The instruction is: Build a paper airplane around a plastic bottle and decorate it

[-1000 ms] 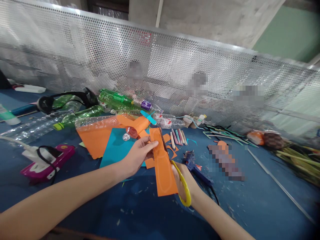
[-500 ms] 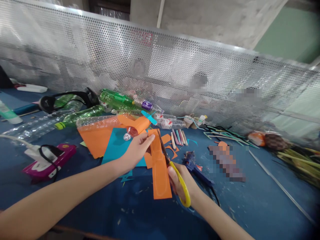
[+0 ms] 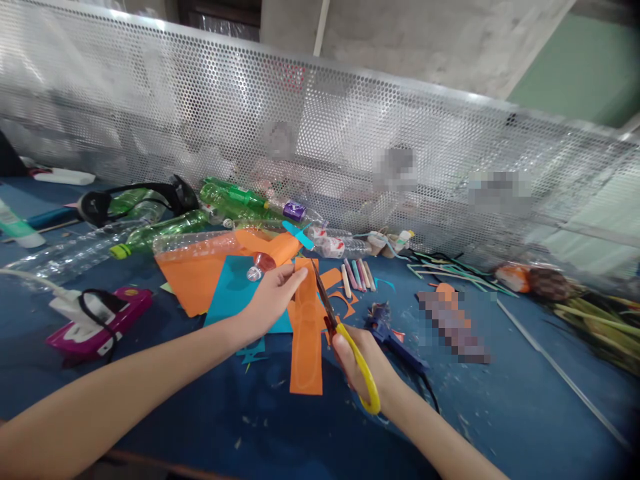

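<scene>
Head view, the only one here: the left hand [image 3: 274,293] is pinching a long, flat orange paper strip [image 3: 306,353] near its far end, thumb on top and fingers curling underneath. The strip is hanging over the blue surface [image 3: 200,427], near end free, with a pale rounded outline showing on it. The right hand [image 3: 375,357] is gripping yellow-handled metal scissors [image 3: 345,335], fingers wrapping the loops just right of the strip. The blades are pointing up along the strip's far right edge; can't tell if they're actually biting in.

Handling-wise, I'm guessing the strip is weighing next to nothing, bending easily and creasing or tearing if it's getting yanked. Not slippery, I'd say. Best hold is probably a light pinch on the margin outside the pale line, close to the blades, so it isn't flopping.

Around the strip: a flat blue paper sheet [image 3: 235,293] is lying to its left, a clear plastic bottle [image 3: 255,270] with orange paper around it is sitting beyond its far left, curved orange paper scraps [image 3: 346,305] and a row of pastel sticks [image 3: 356,275] are lying off its far right, and a dark blue glue gun [image 3: 400,347] is resting further right.
</scene>
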### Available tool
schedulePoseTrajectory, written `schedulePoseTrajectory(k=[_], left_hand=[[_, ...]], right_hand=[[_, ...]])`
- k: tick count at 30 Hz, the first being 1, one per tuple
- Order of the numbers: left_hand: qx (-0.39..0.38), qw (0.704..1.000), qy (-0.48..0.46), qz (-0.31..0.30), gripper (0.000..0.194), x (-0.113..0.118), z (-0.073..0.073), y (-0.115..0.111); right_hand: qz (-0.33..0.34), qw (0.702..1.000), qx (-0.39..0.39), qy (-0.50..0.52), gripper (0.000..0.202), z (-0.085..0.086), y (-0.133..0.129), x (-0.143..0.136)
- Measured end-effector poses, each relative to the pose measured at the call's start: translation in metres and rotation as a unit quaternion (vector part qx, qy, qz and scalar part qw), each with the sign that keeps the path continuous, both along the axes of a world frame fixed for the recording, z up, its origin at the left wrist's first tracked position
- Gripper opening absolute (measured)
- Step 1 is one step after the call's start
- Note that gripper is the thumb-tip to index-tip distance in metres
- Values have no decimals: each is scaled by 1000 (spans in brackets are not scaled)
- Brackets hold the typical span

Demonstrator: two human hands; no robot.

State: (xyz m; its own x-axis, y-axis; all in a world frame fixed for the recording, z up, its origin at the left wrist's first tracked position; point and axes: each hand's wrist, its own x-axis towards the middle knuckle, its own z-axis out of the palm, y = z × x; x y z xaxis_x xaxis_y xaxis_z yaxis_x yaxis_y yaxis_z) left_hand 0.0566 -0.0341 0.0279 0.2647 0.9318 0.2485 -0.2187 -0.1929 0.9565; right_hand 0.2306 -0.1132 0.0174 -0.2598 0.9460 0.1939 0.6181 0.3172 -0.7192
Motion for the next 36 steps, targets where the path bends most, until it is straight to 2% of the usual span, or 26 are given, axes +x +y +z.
schedulePoseTrajectory(k=[16,22,26,29,36], left_hand=[[-3,999,17,28,28,-1,5,-5],[-17,1000,-8,3,28,1,0,-4],[-31,999,-4,-9,29,2,1,-5],[-35,999,-6,-26,27,4,3,-9],[-14,999,10,-29,27,5,5,-13]], right_hand=[[10,999,44,-29,50,-5,4,3],[35,996,-64,42,53,-6,1,1],[83,996,-3,6,57,-1,0,2],[87,995,44,-15,54,4,-1,2],[80,996,42,10,52,6,-2,-1]])
